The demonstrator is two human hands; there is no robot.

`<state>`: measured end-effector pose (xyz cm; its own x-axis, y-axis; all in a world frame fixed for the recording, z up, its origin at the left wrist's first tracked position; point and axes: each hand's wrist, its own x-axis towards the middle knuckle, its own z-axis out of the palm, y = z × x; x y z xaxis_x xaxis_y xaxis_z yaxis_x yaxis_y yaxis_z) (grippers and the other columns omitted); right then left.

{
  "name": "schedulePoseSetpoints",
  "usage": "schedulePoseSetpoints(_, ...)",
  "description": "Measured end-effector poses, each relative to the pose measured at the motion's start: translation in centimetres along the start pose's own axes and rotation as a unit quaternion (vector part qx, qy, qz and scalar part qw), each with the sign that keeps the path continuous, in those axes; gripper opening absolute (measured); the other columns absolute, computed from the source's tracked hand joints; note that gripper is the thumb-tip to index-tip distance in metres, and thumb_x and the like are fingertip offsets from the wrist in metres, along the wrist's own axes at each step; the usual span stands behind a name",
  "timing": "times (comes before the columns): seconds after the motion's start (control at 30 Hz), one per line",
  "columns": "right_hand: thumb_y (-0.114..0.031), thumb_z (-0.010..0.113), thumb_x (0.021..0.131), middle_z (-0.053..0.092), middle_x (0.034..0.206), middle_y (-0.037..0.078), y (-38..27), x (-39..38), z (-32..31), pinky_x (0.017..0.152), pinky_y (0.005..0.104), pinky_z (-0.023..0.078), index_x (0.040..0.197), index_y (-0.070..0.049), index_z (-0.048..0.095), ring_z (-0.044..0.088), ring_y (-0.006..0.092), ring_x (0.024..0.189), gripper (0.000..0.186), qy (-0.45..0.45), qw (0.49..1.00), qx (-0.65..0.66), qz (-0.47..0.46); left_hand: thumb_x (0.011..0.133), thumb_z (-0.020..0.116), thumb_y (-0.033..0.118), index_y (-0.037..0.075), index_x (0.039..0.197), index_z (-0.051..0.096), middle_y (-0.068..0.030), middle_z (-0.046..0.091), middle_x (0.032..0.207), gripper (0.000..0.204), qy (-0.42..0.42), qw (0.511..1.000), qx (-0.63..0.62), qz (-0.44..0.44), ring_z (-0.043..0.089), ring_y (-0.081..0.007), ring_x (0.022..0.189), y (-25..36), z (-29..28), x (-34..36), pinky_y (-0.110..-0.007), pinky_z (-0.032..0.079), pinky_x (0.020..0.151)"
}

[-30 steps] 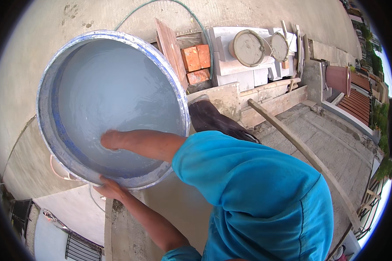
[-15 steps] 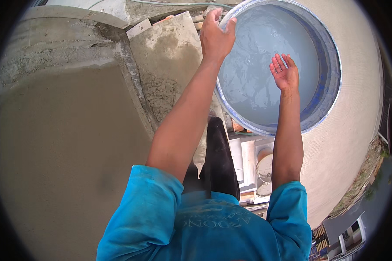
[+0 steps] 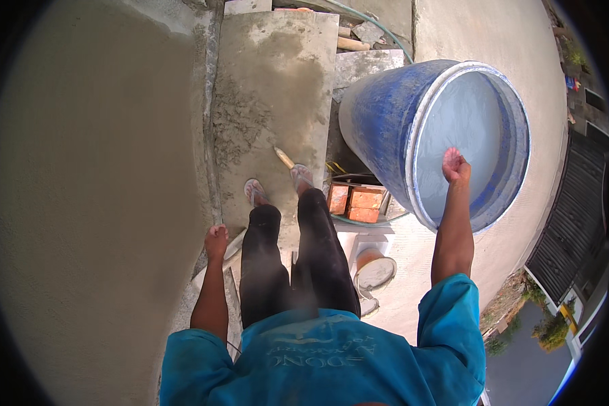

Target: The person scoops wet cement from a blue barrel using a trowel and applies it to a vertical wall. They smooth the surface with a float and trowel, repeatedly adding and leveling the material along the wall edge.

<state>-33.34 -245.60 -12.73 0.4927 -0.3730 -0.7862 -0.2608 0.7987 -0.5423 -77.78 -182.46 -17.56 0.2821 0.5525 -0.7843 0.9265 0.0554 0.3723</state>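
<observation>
My right hand (image 3: 455, 165) is over the grey-blue water (image 3: 463, 111) in a large blue drum (image 3: 392, 115). Its palm side shows and the fingers are cupped; whether the fingertips touch the water is hard to tell. My left hand (image 3: 216, 241) hangs low beside my left leg, near the edge of the smooth wet mortar surface (image 3: 108, 183). Its fingers are curled in, with nothing visible in them. A wooden-handled tool (image 3: 283, 158) lies on the mortar-stained board (image 3: 277, 47) by my right foot; its working end cannot be made out.
Orange bricks (image 3: 365, 204) sit beside the drum's base. A round bucket (image 3: 375, 271) with pale contents stands nearer me. A green hose (image 3: 379, 26) runs behind the board. A dark metal gate (image 3: 561, 216) is at the far right.
My left hand has come away from the drum's rim down to my side, its fingers now curled. My right hand stays over the water, its fingers more bent. The view has shifted, showing my feet.
</observation>
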Motion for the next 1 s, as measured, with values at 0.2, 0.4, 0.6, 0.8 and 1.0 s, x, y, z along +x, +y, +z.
schedulePoseSetpoints(0.2,-0.017,0.037,0.109,0.048,0.081,0.006,5.8,-15.1,12.1,0.064,0.0306,0.045,0.092,-0.002,0.051,0.046,0.0179,0.071,0.027,-0.432,0.861,0.064,0.259,0.092,0.061,0.028,0.001,0.094,0.07,-0.0116,0.07,0.077,0.028,0.016,0.996,0.085,-0.005,0.068,-0.021,0.071,-10.6,-3.3,-3.2,-0.035,0.052,0.071)
schedulePoseSetpoints(0.4,-0.023,0.051,0.106,0.065,0.098,0.013,21.8,-24.5,20.5,0.081,0.0308,0.056,0.101,-0.003,0.061,0.067,0.0211,0.09,0.023,-0.52,0.728,-0.348,0.28,0.094,0.059,0.022,0.001,0.102,0.067,-0.0074,0.071,0.088,0.024,-0.067,0.995,-0.068,0.019,0.068,-0.0157,0.078,-2.8,2.2,-7.9,-0.031,0.052,0.075)
schedulePoseSetpoints(0.6,-0.007,0.061,0.095,0.073,0.105,0.013,36.4,-27.8,22.2,0.085,0.0245,0.053,0.118,0.005,0.066,0.07,0.0201,0.098,0.026,-0.506,0.615,-0.598,-0.091,0.094,0.061,0.019,0.002,0.102,0.068,-0.0075,0.071,0.091,0.02,-0.063,0.99,-0.115,0.046,0.068,-0.0152,0.08,-0.2,3.5,-10.1,-0.031,0.053,0.078)
schedulePoseSetpoints(0.8,-0.012,0.066,0.096,0.07,0.09,0.012,19.9,-29.6,20.5,0.071,0.0286,0.058,0.106,0.005,0.063,0.071,0.0205,0.078,0.021,-0.315,0.731,-0.452,-0.402,0.093,0.06,0.021,0.003,0.105,0.068,-0.0071,0.071,0.087,0.023,-0.032,0.993,-0.111,-0.015,0.068,-0.0149,0.079,-8.0,2.4,-10.9,-0.031,0.051,0.077)
schedulePoseSetpoints(1.0,-0.024,0.062,0.097,0.067,0.108,0.008,0.2,-8.9,9.6,0.085,0.0377,0.055,0.112,-0.007,0.061,0.066,0.0214,0.099,0.023,-0.037,0.88,-0.419,-0.221,0.092,0.062,0.019,0.008,0.107,0.069,-0.0091,0.069,0.077,0.02,-0.045,0.998,-0.003,-0.051,0.066,-0.0144,0.066,-9.8,0.9,-13.4,-0.031,0.05,0.069)
